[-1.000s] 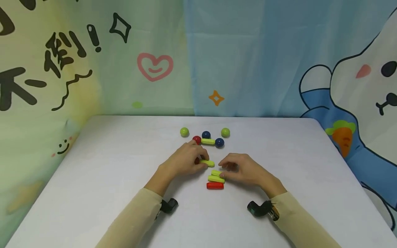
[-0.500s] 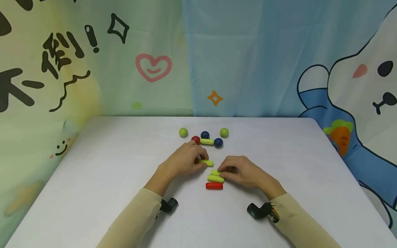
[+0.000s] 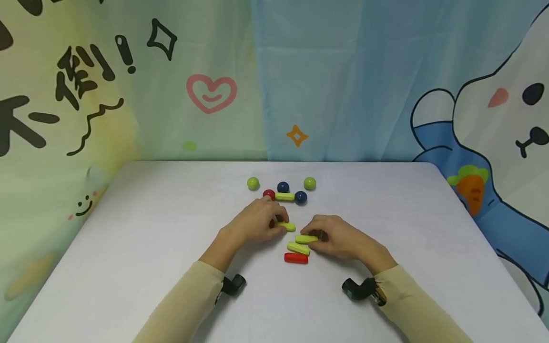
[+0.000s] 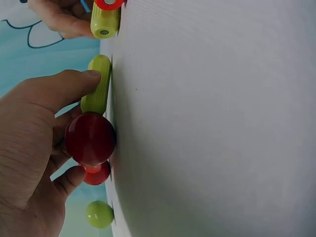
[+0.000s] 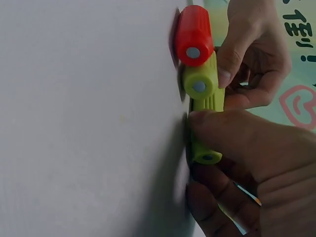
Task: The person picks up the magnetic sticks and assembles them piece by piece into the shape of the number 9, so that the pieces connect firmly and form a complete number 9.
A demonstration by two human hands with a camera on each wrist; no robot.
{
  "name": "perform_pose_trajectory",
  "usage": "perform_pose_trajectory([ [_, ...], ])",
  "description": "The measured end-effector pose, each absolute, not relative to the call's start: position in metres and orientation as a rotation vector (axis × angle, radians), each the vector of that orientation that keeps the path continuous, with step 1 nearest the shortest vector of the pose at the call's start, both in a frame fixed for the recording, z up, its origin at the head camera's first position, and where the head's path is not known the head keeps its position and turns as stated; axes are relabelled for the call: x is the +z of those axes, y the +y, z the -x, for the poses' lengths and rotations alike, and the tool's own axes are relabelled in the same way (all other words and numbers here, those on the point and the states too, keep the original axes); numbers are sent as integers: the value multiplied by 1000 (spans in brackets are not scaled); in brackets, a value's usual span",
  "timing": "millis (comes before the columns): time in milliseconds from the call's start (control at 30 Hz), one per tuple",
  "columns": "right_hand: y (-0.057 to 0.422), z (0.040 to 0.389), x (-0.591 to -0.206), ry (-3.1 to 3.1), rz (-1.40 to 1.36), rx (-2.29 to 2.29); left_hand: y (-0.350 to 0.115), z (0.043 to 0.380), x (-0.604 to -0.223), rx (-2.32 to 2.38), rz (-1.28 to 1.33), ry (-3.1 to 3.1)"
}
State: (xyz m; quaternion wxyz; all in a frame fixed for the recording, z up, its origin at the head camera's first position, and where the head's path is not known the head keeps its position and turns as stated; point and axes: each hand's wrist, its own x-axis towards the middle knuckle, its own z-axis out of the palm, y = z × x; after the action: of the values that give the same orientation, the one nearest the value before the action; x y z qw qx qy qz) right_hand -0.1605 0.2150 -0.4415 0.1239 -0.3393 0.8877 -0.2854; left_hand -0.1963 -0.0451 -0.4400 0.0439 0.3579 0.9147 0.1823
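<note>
My left hand (image 3: 257,220) pinches a yellow-green magnetic rod (image 3: 286,226) on the white table. A dark red ball (image 4: 90,139) touches the rod's near end in the left wrist view, largely hidden by the hand in the head view. With thumb and fingers, my right hand (image 3: 340,233) pinches another yellow-green magnetic rod (image 3: 305,239). Just below that rod lies a slightly slanted yellow-green rod (image 3: 298,248), close to the right thumb. A red magnetic rod (image 3: 296,257) is nearest me; its grey metal end shows in the right wrist view.
Farther back, a yellow-green rod (image 3: 285,196) lies between a red ball (image 3: 269,194) and a blue ball (image 3: 300,197). Another blue ball (image 3: 282,187) sits behind it. Green balls stand at left (image 3: 253,183) and right (image 3: 310,183). A printed curtain hangs behind the table.
My right fingers have closed on the top loose yellow-green rod, which has slid right. The rod below it has turned slightly. My left hand has stayed nearly still.
</note>
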Motion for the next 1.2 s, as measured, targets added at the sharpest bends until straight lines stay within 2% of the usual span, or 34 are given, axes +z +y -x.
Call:
perform_pose_trajectory([
  [367, 225, 162, -438, 2714, 934, -829, -45, 202, -439, 688, -1088, 2813],
  [867, 222, 161, -437, 2821, 857, -592, -31, 220, -435, 588, -1071, 3017],
  [1200, 223, 161, -440, 2834, 849, -622, -24, 225, -439, 521, -1009, 3019],
])
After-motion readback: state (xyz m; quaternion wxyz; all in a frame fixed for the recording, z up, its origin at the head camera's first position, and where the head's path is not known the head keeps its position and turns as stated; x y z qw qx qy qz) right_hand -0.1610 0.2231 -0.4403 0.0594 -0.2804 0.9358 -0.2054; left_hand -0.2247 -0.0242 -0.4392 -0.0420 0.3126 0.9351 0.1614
